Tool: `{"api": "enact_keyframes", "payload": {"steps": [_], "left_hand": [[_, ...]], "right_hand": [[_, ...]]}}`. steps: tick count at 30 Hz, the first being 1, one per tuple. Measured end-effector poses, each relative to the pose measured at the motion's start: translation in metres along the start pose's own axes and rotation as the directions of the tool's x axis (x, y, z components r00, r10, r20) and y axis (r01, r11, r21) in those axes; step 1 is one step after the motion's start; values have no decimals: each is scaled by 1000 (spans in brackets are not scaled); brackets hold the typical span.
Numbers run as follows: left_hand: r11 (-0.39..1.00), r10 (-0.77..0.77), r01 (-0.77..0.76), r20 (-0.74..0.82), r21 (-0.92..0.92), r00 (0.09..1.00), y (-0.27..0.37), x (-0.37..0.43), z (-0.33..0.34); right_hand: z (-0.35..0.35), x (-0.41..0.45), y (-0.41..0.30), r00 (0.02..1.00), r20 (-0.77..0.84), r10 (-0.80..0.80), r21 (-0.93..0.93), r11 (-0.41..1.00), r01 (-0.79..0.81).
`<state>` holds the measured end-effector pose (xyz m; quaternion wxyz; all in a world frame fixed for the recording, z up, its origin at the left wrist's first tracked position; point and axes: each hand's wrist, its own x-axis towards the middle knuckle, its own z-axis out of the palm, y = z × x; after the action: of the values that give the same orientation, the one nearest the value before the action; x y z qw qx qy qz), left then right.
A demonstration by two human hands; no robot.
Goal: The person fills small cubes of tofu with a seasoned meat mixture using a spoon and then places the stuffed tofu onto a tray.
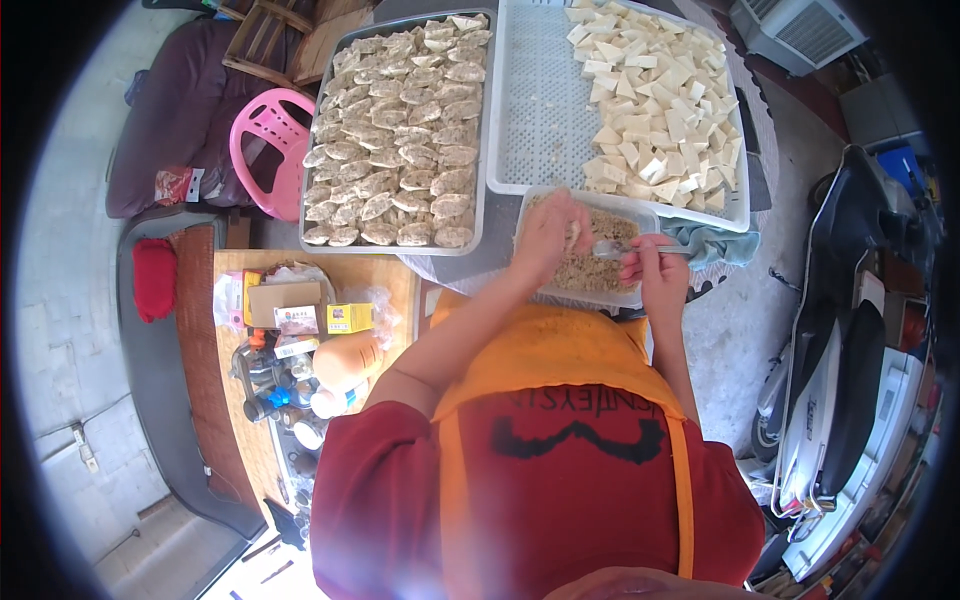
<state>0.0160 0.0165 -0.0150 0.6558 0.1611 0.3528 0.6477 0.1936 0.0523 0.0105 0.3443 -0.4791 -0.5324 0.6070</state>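
My left hand (551, 232) is curled over the left part of a translucent plastic tub (649, 219), around what looks like a pale tofu piece (573, 234), mostly hidden by the fingers. From the right, my right hand (658, 266) grips a metal spoon (609, 249), its bowl over the crumbly brown minced filling (592, 281) in the tub. Beyond the tub, a white perforated plastic crate (534, 97) holds many cut tofu pieces (667, 112) on its right side. To the left, rows of filling-coated pieces (397, 142) cover a metal tray (390, 250).
A teal cloth (716, 244) lies right of the tub. On the left are a pink plastic chair (274, 150) and a wooden table (405, 285) crowded with boxes and bottles (349, 360). A scooter (832, 390) is parked at the right. An orange apron (540, 337) hangs before me.
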Motion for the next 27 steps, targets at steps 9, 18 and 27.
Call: {"api": "enact_keyframes", "payload": {"steps": [9, 18, 27], "left_hand": [[614, 349, -304, 94, 728, 932, 14, -16, 17], [699, 63, -62, 26, 712, 998, 1, -14, 2], [940, -188, 164, 55, 298, 981, 12, -15, 5]], "right_hand": [[-1, 8, -15, 993, -60, 105, 200, 975, -91], [-14, 17, -22, 995, -100, -5, 90, 996, 14], [-11, 8, 1, 999, -24, 46, 94, 995, -44]]}}
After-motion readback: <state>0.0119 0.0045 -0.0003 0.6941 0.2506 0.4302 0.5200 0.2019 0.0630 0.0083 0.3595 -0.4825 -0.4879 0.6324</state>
